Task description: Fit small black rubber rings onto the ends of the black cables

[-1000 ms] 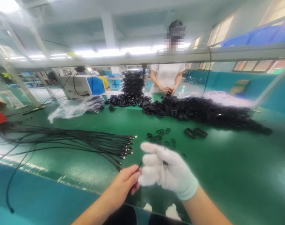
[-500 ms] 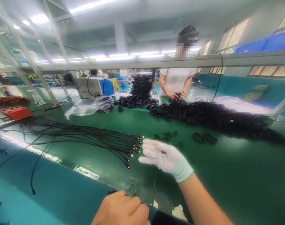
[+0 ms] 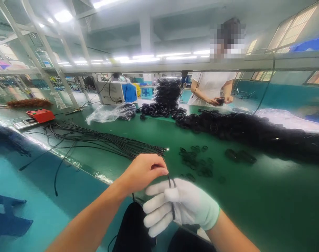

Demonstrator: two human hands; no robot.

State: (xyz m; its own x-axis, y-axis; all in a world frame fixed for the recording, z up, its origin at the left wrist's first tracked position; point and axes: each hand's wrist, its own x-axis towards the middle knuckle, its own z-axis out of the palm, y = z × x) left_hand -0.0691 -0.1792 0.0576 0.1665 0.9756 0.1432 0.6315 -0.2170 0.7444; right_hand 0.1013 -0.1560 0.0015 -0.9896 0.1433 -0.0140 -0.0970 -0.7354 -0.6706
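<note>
- Your left hand (image 3: 145, 169) is bare and pinched shut on a thin black cable (image 3: 170, 182), thumb and fingertips closed together just above the glove.
- Your right hand (image 3: 182, 206), in a white glove, has the same cable running across its palm side; the fingers are spread and only loosely curled, so you cannot tell whether they truly clamp it.
- The cable loops up between your two hands, just above the near edge of the green table (image 3: 254, 196), and drops down toward your lap.
- Just beyond your left hand lies a bundle of black cables (image 3: 104, 143), its metal-tipped ends pointing toward the middle of the table.
- Near those tips, small black rings (image 3: 195, 159) lie scattered on the green surface.
- Farther back, a long heap of coiled black cables (image 3: 254, 131) stretches to the right.
- A clear plastic bag (image 3: 109, 112) sits at the far left of the table, and a red box (image 3: 40, 114) lies beyond the bundle.
- Across the table a person in a white top (image 3: 213, 85) holds a dark coil in both hands.
</note>
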